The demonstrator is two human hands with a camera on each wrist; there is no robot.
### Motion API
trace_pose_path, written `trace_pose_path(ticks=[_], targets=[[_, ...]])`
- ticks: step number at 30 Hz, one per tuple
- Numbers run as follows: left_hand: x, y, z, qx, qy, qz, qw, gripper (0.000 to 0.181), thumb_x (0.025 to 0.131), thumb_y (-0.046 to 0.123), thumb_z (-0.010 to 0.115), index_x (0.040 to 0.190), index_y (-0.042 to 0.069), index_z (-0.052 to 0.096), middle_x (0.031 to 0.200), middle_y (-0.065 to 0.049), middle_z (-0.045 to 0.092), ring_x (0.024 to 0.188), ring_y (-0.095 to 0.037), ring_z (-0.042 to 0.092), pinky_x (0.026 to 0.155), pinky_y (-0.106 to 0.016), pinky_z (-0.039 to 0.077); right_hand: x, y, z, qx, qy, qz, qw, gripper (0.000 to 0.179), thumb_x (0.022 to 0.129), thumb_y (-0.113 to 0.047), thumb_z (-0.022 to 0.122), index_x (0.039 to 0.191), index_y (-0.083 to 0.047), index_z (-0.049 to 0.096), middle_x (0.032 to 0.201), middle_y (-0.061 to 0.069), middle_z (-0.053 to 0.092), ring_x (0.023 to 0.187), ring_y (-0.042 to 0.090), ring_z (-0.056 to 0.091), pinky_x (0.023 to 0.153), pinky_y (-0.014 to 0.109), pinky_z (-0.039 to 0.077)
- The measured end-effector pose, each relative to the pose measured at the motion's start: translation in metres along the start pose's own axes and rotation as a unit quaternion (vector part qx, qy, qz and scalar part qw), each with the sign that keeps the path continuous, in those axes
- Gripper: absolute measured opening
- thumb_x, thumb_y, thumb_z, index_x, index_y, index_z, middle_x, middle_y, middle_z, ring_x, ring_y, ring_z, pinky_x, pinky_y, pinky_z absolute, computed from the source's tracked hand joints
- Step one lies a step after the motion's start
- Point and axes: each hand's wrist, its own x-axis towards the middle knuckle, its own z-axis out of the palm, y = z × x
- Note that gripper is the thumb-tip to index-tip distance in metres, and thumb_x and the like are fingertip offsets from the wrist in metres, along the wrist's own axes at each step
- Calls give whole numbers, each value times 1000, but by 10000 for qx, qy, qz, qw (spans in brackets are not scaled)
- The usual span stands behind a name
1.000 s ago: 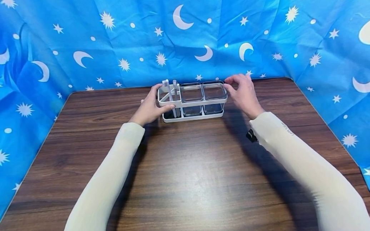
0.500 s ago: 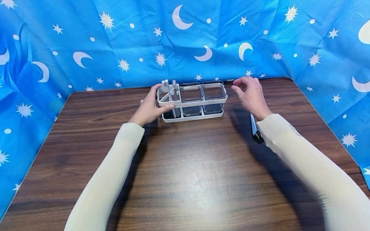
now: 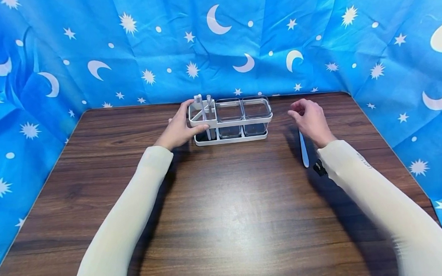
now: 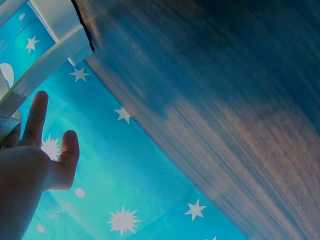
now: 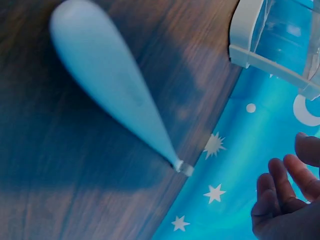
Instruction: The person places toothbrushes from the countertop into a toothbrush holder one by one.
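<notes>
A white toothbrush rack (image 3: 233, 140) stands upright at the table's back edge, with two clear cups (image 3: 256, 108) in its middle and right slots. Two slim toothbrushes (image 3: 202, 109) stand in its divided left section. My left hand (image 3: 180, 130) grips the rack's left end, thumb across the front and fingers round the side and back. My right hand (image 3: 311, 119) hovers right of the rack, fingers loosely bent and holding nothing. Under and in front of it, a light blue toothbrush (image 3: 304, 151) lies on the table, its narrow end with a small pale tip (image 5: 185, 168) in the right wrist view.
The dark wooden table (image 3: 225, 206) spreads out in front of the rack. A blue cloth (image 3: 183, 42) with moons and stars hangs right behind and along both sides. A black strap piece (image 3: 319, 168) sits at the right cuff.
My right hand has moved away from the rack's right end, toward the right and slightly nearer. The blue toothbrush beneath it has come into view. Left hand and rack have stayed put.
</notes>
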Motion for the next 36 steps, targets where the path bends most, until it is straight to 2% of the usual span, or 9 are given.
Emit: trace_pose_path(ticks=[10,16,21,27,36], targets=[[0,-1,0,42,-10,-41,10000,96,76,62,67,149,28,15,152,-4,25,136,-28,28,107,-60,-1,-6,13,-1,-327,-607,457,9966,38,97,-23,55,125,3,50,113,24,53,96,37,52,82,50,46],[0,0,0,56,1,-28,10000,96,76,62,67,149,27,15,152,-4,26,135,-28,29,107,-59,0,-8,19,-1,-558,-919,786,9911,33,96,-15,56,120,6,49,108,25,53,93,38,52,81,49,46],[-1,1,-1,72,-16,-75,9999,96,76,62,66,149,28,14,152,-3,25,136,-28,28,107,-59,-2,-9,23,0,-771,-1128,1078,9847,30,96,-16,57,113,6,50,105,24,53,92,38,51,79,48,44],[0,1,0,81,-29,-96,9999,96,76,62,67,149,29,14,152,-3,25,136,-28,29,107,-58,0,-10,25,0,-1051,-1306,1195,9786,26,94,-19,59,105,4,53,100,22,54,90,37,49,78,49,41],[0,2,-1,56,-36,-96,9999,96,76,62,67,149,28,14,152,-4,25,136,-28,28,108,-57,-1,-11,26,0,-1268,-1661,1377,9682,28,95,-20,58,107,5,51,99,22,52,90,38,47,78,51,40]])
